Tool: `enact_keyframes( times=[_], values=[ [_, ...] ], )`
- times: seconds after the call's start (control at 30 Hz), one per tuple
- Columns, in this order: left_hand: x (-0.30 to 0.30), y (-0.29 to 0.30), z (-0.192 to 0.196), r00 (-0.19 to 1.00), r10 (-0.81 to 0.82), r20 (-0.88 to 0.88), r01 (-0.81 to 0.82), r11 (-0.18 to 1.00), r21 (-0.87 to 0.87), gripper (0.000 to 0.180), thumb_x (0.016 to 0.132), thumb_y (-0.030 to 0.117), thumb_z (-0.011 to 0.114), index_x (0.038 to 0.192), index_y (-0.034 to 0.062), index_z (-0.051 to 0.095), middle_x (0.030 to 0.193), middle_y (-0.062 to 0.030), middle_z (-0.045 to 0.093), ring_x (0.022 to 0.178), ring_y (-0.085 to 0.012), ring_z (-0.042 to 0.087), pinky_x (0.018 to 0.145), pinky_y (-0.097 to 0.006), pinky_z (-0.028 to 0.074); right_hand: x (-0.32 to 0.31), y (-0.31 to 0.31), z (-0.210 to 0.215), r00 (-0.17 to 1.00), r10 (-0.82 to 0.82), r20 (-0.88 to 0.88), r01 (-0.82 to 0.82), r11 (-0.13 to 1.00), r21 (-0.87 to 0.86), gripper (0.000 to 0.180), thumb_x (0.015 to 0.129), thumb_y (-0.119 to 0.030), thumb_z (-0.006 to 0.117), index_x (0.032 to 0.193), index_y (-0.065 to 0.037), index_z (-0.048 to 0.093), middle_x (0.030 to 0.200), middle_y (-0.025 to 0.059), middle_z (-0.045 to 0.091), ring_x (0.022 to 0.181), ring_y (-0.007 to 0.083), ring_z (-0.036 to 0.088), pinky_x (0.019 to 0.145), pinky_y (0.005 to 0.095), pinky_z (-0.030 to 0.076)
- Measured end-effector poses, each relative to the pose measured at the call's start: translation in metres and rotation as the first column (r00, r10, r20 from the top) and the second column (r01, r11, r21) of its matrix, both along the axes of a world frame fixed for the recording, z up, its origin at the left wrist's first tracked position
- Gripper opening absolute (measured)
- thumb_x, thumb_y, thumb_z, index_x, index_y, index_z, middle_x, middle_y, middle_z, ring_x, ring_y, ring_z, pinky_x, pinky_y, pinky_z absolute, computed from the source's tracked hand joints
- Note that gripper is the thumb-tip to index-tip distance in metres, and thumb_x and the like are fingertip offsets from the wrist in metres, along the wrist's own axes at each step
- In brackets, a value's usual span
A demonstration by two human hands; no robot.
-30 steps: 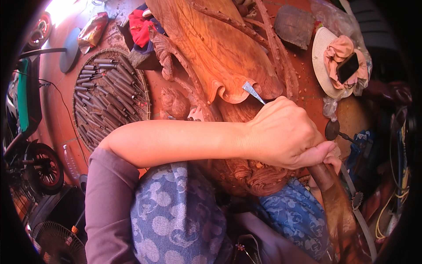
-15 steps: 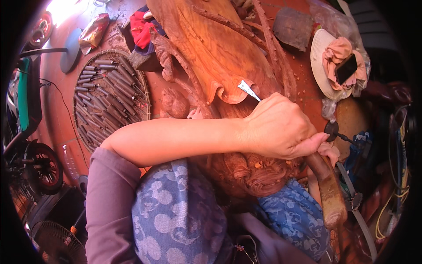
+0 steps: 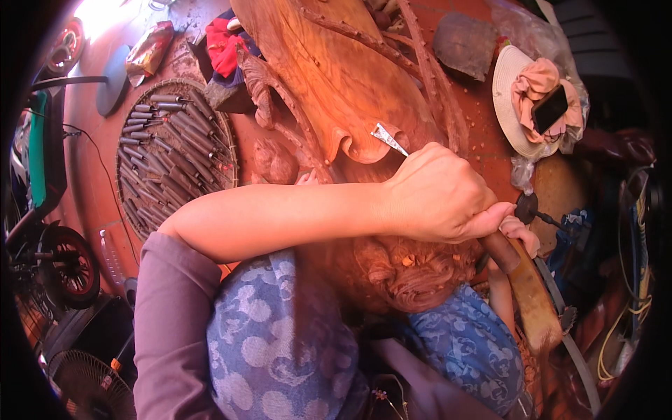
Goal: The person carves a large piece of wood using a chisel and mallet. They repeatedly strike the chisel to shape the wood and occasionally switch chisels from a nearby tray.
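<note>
My left hand reaches across from the left and is closed around a chisel. The chisel's metal blade pokes out above the knuckles and rests on a scroll of the large carved wooden panel. The dark handle end sticks out below the hand. My right hand is mostly hidden behind the left one; its fingers appear wrapped on a long wooden mallet beside the chisel handle. A carved reddish block lies over my blue patterned lap.
A round woven tray with several chisels lies at the left. A red cloth is at the top. A hat holding a pink cloth and a phone sits at the right. A fan and a wheel are at lower left.
My left hand and the chisel blade have shifted slightly up and to the left along the carving. The mallet at the right has changed angle.
</note>
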State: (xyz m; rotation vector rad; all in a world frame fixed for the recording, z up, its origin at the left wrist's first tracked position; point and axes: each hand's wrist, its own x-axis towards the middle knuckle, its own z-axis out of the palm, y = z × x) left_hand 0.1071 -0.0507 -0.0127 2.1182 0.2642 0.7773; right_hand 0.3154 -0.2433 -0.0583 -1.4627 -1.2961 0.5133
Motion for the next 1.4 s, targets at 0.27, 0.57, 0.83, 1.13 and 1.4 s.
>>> enact_keyframes(
  times=[0.27, 0.57, 0.83, 1.13, 1.4],
  values=[
    [0.001, 0.001, -0.004, 0.999, 0.028, -0.032, -0.028, 0.999, 0.025, 0.039, 0.096, 0.032, 0.06, 0.064, 0.0098, 0.064, 0.059, -0.0073, 0.06, 0.053, -0.0305, 0.06, 0.046, -0.041, 0.045, 0.01, -0.005, -0.007, 0.999, 0.01, 0.041, -0.009, 1.0, -0.023, 0.034, 0.085, -0.019, 0.075, 0.102, -0.005, 0.05, 0.094, 0.0072, 0.057, 0.091, 0.0212, 0.056, 0.087, 0.0353, 0.046],
    [-0.007, 0.005, -0.003, 0.998, 0.058, -0.035, -0.057, 0.998, 0.031, 0.038, 0.095, 0.031, 0.061, 0.063, 0.0104, 0.064, 0.058, -0.0068, 0.059, 0.054, -0.0299, 0.061, 0.047, -0.041, 0.046, 0.0, 0.005, 0.003, 0.947, -0.007, 0.32, 0.072, 0.979, -0.19, 0.027, 0.09, 0.008, 0.063, 0.101, -0.006, 0.043, 0.083, 0.0072, 0.049, 0.075, 0.0189, 0.049, 0.074, 0.031, 0.043],
    [-0.006, 0.013, -0.005, 0.98, 0.167, -0.107, -0.163, 0.985, 0.047, 0.049, 0.095, 0.039, 0.058, 0.056, 0.0098, 0.063, 0.054, -0.0111, 0.06, 0.047, -0.0339, 0.059, 0.044, -0.044, 0.047, 0.01, -0.002, -0.01, 0.816, 0.007, 0.578, 0.133, 0.971, -0.2, 0.026, 0.087, 0.013, 0.058, 0.098, -0.004, 0.043, 0.083, 0.011, 0.055, 0.073, 0.0225, 0.056, 0.072, 0.0343, 0.047],
    [-0.012, -0.008, 0.024, 0.998, 0.061, 0.033, -0.066, 0.981, 0.184, 0.047, 0.097, 0.038, 0.06, 0.059, 0.0109, 0.06, 0.052, -0.0059, 0.055, 0.044, -0.026, 0.056, 0.039, -0.037, 0.042, 0.012, -0.022, 0.006, 0.955, -0.027, 0.297, 0.122, 0.944, -0.307, 0.032, 0.083, 0.002, 0.071, 0.104, -0.006, 0.048, 0.092, 0.0059, 0.051, 0.085, 0.0154, 0.052, 0.082, 0.0287, 0.044],
    [-0.001, -0.005, 0.021, 0.994, -0.079, 0.07, 0.084, 0.993, -0.083, 0.039, 0.097, 0.033, 0.061, 0.067, 0.0097, 0.069, 0.056, -0.0078, 0.062, 0.043, -0.0292, 0.056, 0.038, -0.039, 0.041, -0.024, -0.009, 0.045, 0.627, -0.684, -0.372, 0.327, 0.665, -0.672, 0.027, 0.08, 0.015, 0.057, 0.081, -0.009, 0.043, 0.082, 0.0027, 0.049, 0.074, 0.0144, 0.049, 0.071, 0.0275, 0.046]
  ],
)
